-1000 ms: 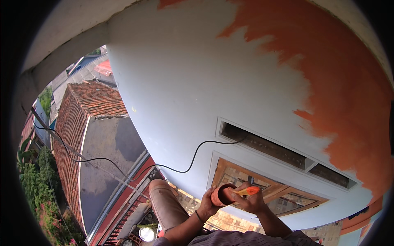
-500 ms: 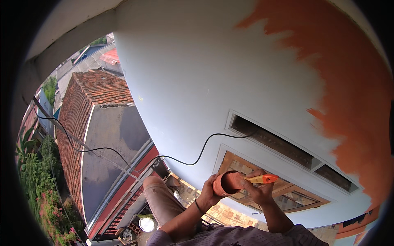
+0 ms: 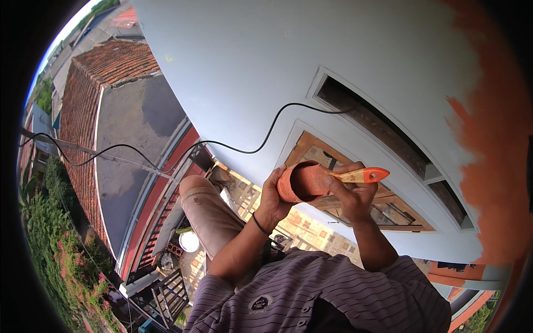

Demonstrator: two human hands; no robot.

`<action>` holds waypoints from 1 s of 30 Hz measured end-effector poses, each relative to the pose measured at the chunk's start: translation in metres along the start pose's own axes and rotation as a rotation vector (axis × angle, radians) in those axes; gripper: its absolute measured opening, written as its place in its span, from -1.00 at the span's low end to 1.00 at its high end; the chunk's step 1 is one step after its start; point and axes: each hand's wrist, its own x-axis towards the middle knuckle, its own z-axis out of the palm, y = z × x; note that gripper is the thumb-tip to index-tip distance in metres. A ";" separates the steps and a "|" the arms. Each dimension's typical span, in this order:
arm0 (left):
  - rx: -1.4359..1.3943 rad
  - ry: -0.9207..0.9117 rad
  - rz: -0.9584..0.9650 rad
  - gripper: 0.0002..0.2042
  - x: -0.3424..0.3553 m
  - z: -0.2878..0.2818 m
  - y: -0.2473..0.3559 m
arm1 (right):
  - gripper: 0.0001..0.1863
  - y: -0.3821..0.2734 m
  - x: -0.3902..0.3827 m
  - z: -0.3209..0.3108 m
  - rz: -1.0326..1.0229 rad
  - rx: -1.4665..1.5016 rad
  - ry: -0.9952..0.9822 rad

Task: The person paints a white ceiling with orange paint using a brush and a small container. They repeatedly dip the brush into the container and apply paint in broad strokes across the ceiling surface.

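Note:
My left hand (image 3: 270, 197) is wrapped around an orange-stained paint cup (image 3: 286, 185) and tips it so its mouth faces up and to the right. Orange paint coats the inside. My right hand (image 3: 353, 197) grips a paintbrush (image 3: 366, 175) with a wooden, orange-tipped handle pointing right. The brush head lies at the cup's right rim, mostly hidden by my fingers. Both hands are close together in front of my chest. Beyond them stands a pale wall (image 3: 239, 66), with rough-edged orange paint (image 3: 494, 183) covering its right side.
A black cable (image 3: 252, 151) hangs across the wall and off to the left. Vent openings (image 3: 377, 125) and a wooden-framed door or window (image 3: 400, 211) sit in the wall. Far below are a tiled floor (image 3: 311, 236), a red railing (image 3: 152, 241) and a white bucket (image 3: 189, 241). A tiled roof (image 3: 114, 61) lies left.
My view has tipped downward, so the wall, cable and vents sit higher in the picture and more of my shirt shows. Both hands keep their hold on the cup and brush.

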 end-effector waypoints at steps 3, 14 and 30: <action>0.015 0.013 0.024 -0.53 0.000 0.000 0.002 | -0.86 0.013 0.003 -0.002 0.201 0.351 0.087; 0.032 0.038 0.023 -0.59 -0.001 0.015 0.002 | -0.75 0.057 0.012 -0.016 0.592 1.485 -0.021; 0.011 -0.011 0.009 -0.53 -0.002 0.009 -0.010 | -0.86 -0.099 0.155 -0.126 -0.873 -0.371 0.912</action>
